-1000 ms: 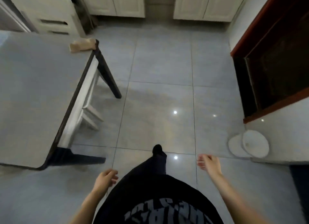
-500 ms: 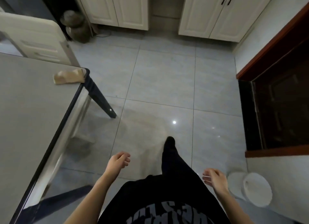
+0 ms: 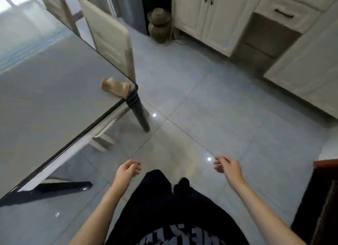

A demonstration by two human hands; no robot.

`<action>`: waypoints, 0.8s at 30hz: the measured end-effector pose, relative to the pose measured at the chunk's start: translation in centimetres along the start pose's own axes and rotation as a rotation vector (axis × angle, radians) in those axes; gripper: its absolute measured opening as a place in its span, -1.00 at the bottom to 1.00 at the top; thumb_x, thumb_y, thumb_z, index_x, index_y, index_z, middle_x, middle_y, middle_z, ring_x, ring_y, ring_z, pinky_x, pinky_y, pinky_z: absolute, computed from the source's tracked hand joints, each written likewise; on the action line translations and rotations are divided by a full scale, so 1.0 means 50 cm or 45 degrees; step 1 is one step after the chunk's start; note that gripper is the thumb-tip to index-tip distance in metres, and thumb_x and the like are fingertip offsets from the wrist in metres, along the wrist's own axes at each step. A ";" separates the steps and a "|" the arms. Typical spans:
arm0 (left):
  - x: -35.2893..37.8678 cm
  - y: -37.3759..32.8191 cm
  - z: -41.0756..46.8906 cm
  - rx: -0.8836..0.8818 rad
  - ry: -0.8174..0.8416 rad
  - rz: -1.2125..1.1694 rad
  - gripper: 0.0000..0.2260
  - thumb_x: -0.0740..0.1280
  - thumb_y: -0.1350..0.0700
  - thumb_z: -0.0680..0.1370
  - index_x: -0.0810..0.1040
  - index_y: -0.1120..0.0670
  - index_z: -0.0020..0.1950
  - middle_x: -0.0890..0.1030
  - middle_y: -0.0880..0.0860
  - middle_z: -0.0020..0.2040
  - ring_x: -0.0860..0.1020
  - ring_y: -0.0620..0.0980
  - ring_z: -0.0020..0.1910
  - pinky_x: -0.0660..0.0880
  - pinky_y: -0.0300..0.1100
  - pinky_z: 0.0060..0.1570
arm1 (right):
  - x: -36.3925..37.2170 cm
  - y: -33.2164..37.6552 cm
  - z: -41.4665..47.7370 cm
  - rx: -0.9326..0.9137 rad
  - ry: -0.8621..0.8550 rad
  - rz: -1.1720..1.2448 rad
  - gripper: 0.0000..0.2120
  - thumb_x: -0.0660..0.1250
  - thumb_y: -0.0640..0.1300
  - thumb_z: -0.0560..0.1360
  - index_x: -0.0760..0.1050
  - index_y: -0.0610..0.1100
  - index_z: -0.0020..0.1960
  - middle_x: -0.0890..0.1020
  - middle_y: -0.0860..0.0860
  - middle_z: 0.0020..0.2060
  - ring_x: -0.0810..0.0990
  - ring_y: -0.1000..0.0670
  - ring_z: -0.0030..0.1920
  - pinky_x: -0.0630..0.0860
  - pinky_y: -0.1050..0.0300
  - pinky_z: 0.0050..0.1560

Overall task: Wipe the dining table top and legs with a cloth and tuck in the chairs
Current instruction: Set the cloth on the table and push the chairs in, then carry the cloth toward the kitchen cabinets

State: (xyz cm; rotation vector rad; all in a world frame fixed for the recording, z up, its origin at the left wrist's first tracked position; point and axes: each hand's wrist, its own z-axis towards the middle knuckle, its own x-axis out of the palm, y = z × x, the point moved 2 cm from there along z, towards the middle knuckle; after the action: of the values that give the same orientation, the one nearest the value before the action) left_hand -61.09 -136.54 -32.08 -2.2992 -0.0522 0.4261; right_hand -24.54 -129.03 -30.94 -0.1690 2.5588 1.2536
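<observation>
The grey dining table point(image 3: 45, 102) fills the left of the view, its dark-edged corner pointing right. A crumpled tan cloth point(image 3: 115, 87) lies on that corner, above the dark table leg point(image 3: 140, 114). A cream chair point(image 3: 108, 36) stands at the far side, its back against the table edge. Another pale chair point(image 3: 102, 140) sits under the near side. My left hand point(image 3: 128, 171) hangs empty with curled fingers beside the table's near edge. My right hand point(image 3: 228, 167) is empty too, fingers loosely apart, over the floor.
Cream kitchen cabinets point(image 3: 210, 19) line the far wall and right side. A brownish jar point(image 3: 160, 25) stands on the floor beside them. A dark wooden frame point(image 3: 321, 199) is at the lower right. Grey floor tiles point(image 3: 210, 102) spread between table and cabinets.
My view has moved forward along the table and turned left, bringing the cloth corner closer. Both hands stay empty and swing slightly with my steps.
</observation>
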 end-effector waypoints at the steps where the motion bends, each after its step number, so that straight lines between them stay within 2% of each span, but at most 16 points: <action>1: -0.007 -0.011 0.003 0.016 -0.042 -0.023 -0.81 0.20 0.26 0.56 0.61 0.13 -0.10 0.63 0.13 -0.20 0.55 0.08 -0.21 0.46 -0.08 -0.12 | 0.021 0.039 0.024 -0.039 0.054 -0.022 -0.80 0.23 -0.28 0.57 0.57 -0.22 -0.17 0.61 -0.16 -0.31 0.56 -0.09 -0.34 0.52 0.13 -0.29; 5: -0.045 -0.074 0.029 0.120 -0.198 -0.052 -0.86 0.25 0.10 0.52 0.61 -0.02 -0.09 0.65 0.03 -0.15 0.58 -0.01 -0.14 0.49 -0.12 -0.07 | 0.136 0.188 0.104 -0.176 0.262 -0.087 -0.81 0.22 -0.30 0.57 0.58 -0.23 -0.13 0.62 -0.13 -0.29 0.59 -0.04 -0.35 0.53 0.15 -0.27; 7: -0.068 -0.111 0.064 0.200 -0.276 0.012 -0.88 0.28 0.09 0.52 0.60 -0.07 -0.11 0.64 -0.04 -0.14 0.59 -0.07 -0.12 0.48 -0.15 -0.07 | 0.209 0.258 0.141 -0.244 0.347 -0.123 -0.80 0.21 -0.31 0.58 0.58 -0.20 -0.13 0.61 -0.12 -0.27 0.59 -0.01 -0.36 0.54 0.16 -0.26; 11: -0.135 -0.179 0.179 0.369 -0.424 0.217 -0.89 0.27 0.12 0.58 0.57 -0.01 0.03 0.58 -0.05 -0.02 0.56 -0.15 -0.06 0.49 -0.20 -0.02 | 0.373 0.400 0.210 -0.415 0.439 -0.206 -0.84 0.24 -0.30 0.57 0.59 -0.20 -0.07 0.62 -0.09 -0.24 0.58 0.00 -0.30 0.56 0.24 -0.25; 15: -0.214 -0.230 0.318 0.418 -0.444 0.456 -0.75 0.27 0.06 0.57 0.53 0.08 0.22 0.53 0.01 0.13 0.49 -0.03 0.15 0.41 -0.11 0.20 | 0.537 0.525 0.269 -0.600 0.479 -0.349 -0.88 0.30 -0.15 0.54 0.59 -0.08 0.02 0.65 0.00 -0.17 0.62 0.02 -0.14 0.56 0.13 -0.08; 18: -0.269 -0.258 0.405 0.387 -0.540 0.599 -0.67 0.32 0.09 0.54 0.50 0.12 0.30 0.52 0.08 0.23 0.45 0.07 0.25 0.35 -0.09 0.28 | 0.658 0.586 0.308 -0.737 0.541 -0.571 -0.82 0.32 -0.12 0.55 0.58 -0.13 0.11 0.63 -0.02 -0.05 0.59 0.05 -0.07 0.50 0.18 -0.02; 21: -0.310 -0.264 0.472 0.305 -0.576 0.769 -0.57 0.32 0.07 0.53 0.42 0.13 0.39 0.44 0.15 0.36 0.39 0.16 0.34 0.32 -0.02 0.33 | 0.776 0.611 0.342 -0.871 0.627 -0.831 -0.70 0.32 -0.06 0.55 0.54 -0.19 0.22 0.57 -0.07 0.08 0.54 0.00 0.05 0.37 0.26 0.02; 24: -0.338 -0.243 0.517 0.190 -0.553 0.957 -0.50 0.31 0.02 0.54 0.34 0.10 0.46 0.34 0.22 0.44 0.30 0.24 0.41 0.25 0.07 0.39 | 0.874 0.601 0.369 -0.976 0.691 -1.143 -0.52 0.29 0.06 0.55 0.42 -0.18 0.37 0.48 -0.11 0.27 0.45 -0.11 0.26 0.36 0.09 0.24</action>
State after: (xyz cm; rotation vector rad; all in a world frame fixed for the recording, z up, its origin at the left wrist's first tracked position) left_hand -84.17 -112.86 -35.05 -1.9724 0.6217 1.2557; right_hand -69.25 -95.13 -32.32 -1.7609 1.7145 1.7906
